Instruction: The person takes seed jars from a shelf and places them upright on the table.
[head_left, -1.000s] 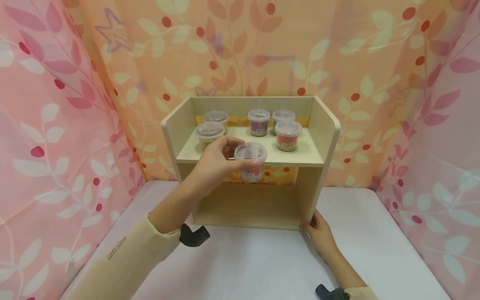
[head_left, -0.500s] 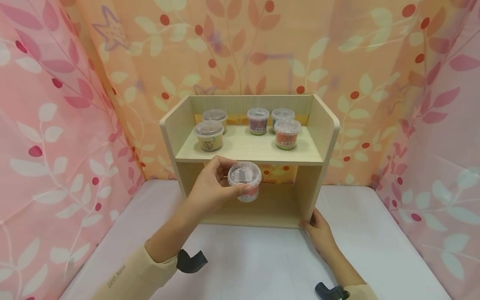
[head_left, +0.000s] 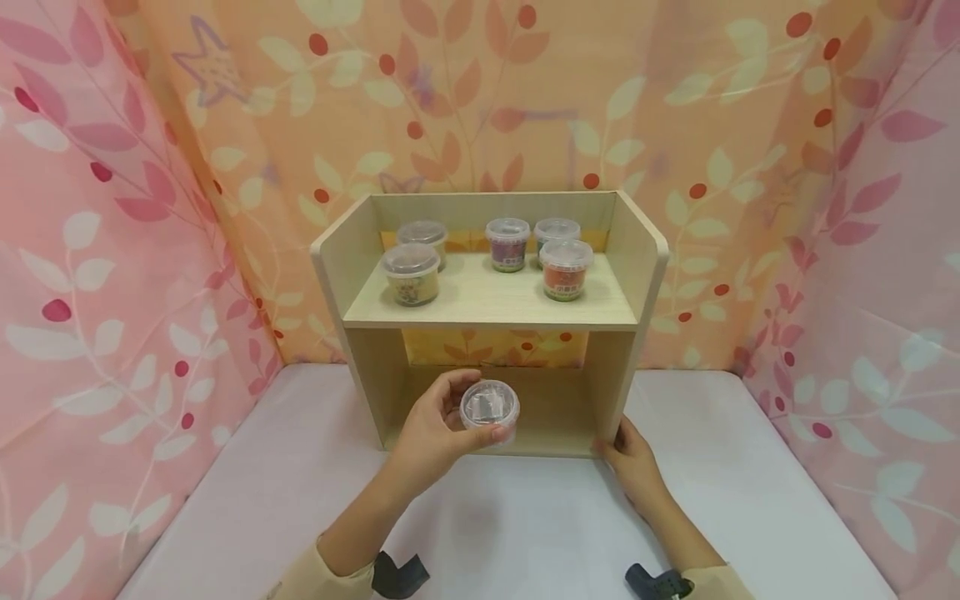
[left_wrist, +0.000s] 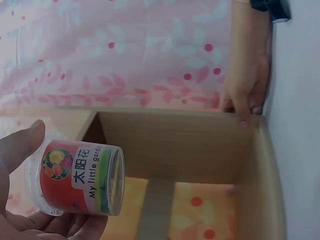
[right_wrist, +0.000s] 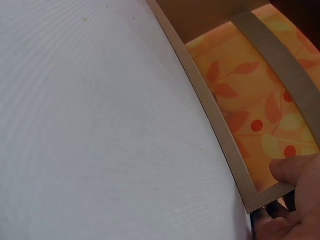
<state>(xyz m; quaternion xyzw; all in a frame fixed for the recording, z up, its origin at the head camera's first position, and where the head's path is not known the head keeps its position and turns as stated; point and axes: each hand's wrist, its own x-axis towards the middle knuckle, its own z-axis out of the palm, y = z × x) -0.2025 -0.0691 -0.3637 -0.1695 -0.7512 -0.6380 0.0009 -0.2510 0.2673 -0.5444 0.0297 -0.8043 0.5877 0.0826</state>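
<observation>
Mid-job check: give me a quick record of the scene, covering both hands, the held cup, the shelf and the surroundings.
Left hand: grips the red cup
Red cup: flower label, clear lid on; seen against the lower opening
Right hand: grips the shelf low at its front right
Upper board, left: two pale cups, one behind the other
Upper board, right: purple cup, orange cup, partly hidden cup
Under shelf: white table
Behind: orange leaf-print cloth

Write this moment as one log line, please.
left hand: holds lidded cup | right hand: grips shelf unit | five cups: on upper shelf
</observation>
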